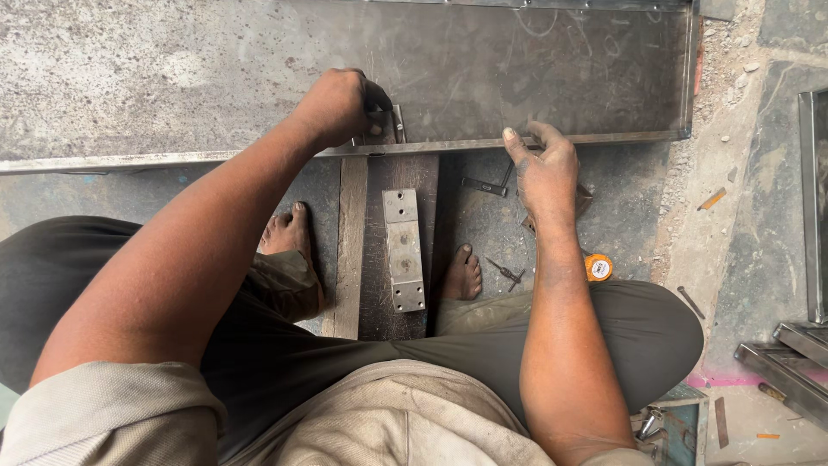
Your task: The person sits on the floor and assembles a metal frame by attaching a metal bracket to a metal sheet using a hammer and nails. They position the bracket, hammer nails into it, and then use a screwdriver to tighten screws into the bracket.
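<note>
A large grey steel sheet panel point(216, 69) with a folded rim lies on the floor ahead of me. My left hand point(338, 105) is closed on a small metal hinge plate point(385, 127) held against the panel's near edge. My right hand point(542, 168) rests with fingers spread on the same edge further right, thumb on the rim, holding nothing I can see. Between my bare feet a flat steel plate with screw holes point(403, 248) lies on dark wooden boards point(352, 250).
Small dark metal parts point(484, 185), a drill bit or screw piece point(506, 273) and an orange tape measure point(598, 267) lie on the concrete floor by my right knee. Steel frame sections point(789, 358) sit at the right edge. A tool box corner point(677, 423) shows at bottom right.
</note>
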